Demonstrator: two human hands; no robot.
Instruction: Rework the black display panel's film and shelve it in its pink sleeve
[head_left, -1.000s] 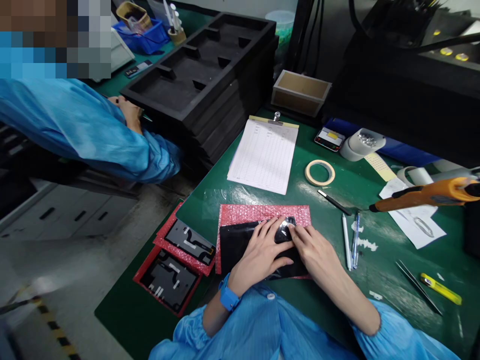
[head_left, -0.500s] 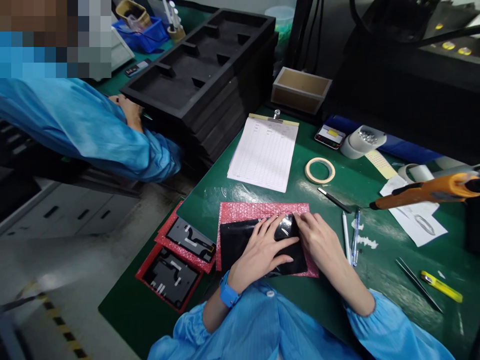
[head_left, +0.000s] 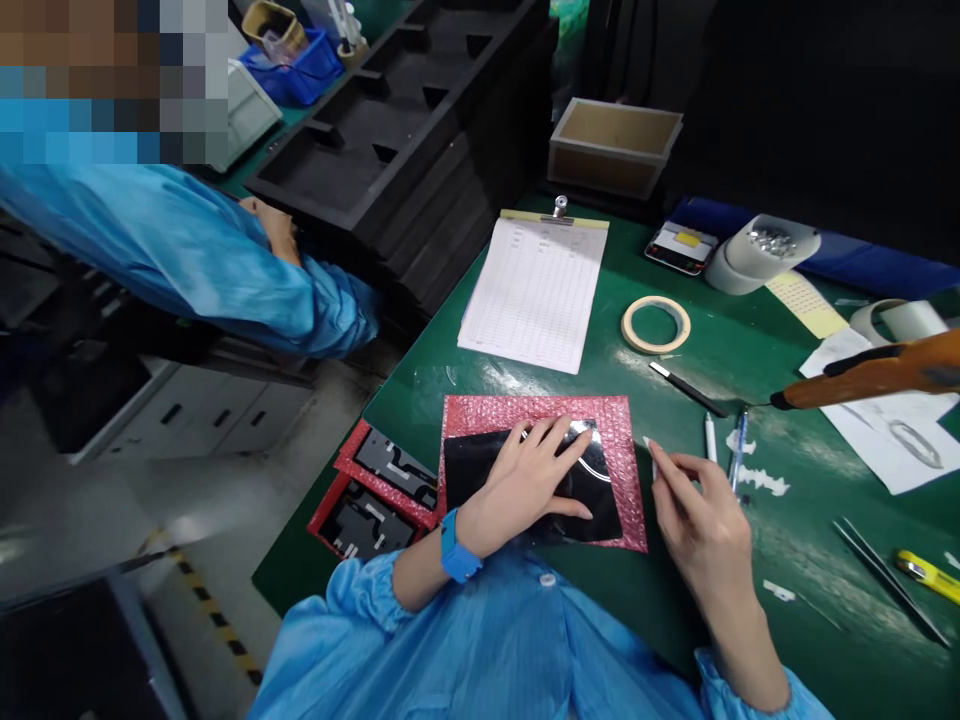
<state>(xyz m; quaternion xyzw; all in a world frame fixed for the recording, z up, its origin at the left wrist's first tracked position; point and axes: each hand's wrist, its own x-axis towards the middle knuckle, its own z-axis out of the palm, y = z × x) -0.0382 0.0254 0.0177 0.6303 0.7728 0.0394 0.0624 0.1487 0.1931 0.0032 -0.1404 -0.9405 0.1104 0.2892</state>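
A glossy black sheet or panel (head_left: 469,465) lies on pink bubble wrap (head_left: 626,480) at the front of the green table. My left hand (head_left: 521,485), with a blue band at its wrist, rests on the panel with fingers spread, hiding its middle. Just right of the wrap, my right hand (head_left: 701,525) is raised with thumb and fingers pinched. A small pale tip shows at the fingertips; what it belongs to is too small to tell. Beyond that hand lie a white pen (head_left: 710,437) and a blue pen (head_left: 739,450).
Dark flat parts (head_left: 367,525) in pink wrap sit at the left. Farther back are a clipboard (head_left: 534,290), a tape roll (head_left: 656,325) and a black-handled blade (head_left: 686,388). An orange electric screwdriver (head_left: 877,375), tweezers (head_left: 889,580) and yellow cutter (head_left: 930,577) are right. A co-worker's sleeve (head_left: 225,270) is beside stacked black trays (head_left: 420,180).
My right hand has left the panel's upper right corner, moved right off the bubble wrap, and closed into a pinch. My left hand stays spread on the panel. The camera view has shifted slightly.
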